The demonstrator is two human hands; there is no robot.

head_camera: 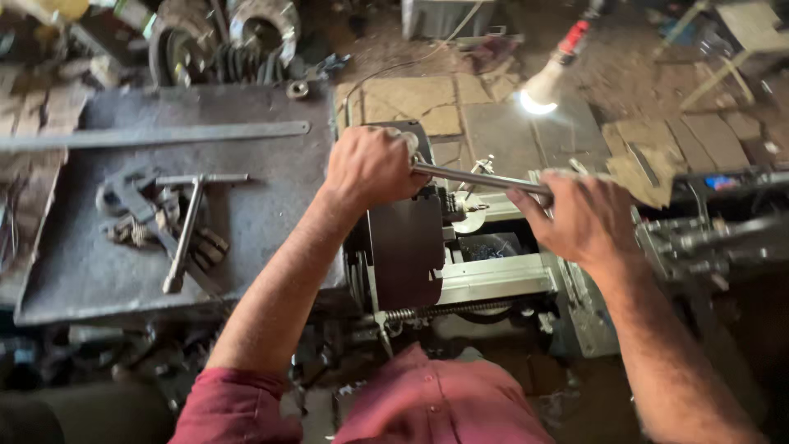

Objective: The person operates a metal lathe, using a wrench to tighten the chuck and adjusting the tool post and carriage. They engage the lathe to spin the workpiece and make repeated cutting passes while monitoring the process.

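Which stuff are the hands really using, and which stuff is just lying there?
In use:
- left hand and right hand, both gripping the long metal bar
- the grey machine beneath the bar

Lying about:
- T-handled wrench on the metal tray
- flat steel strip
- lit lamp bulb
- coil spring

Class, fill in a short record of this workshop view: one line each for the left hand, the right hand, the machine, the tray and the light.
Left hand: left hand gripping one end of a metal rod
Right hand: right hand gripping the same rod's other end
Machine: lathe beneath the rod, dark guard plate at its left
Tray: grey metal tray holding a T-handle wrench and a long flat bar
Light: lit bulb above the lathe
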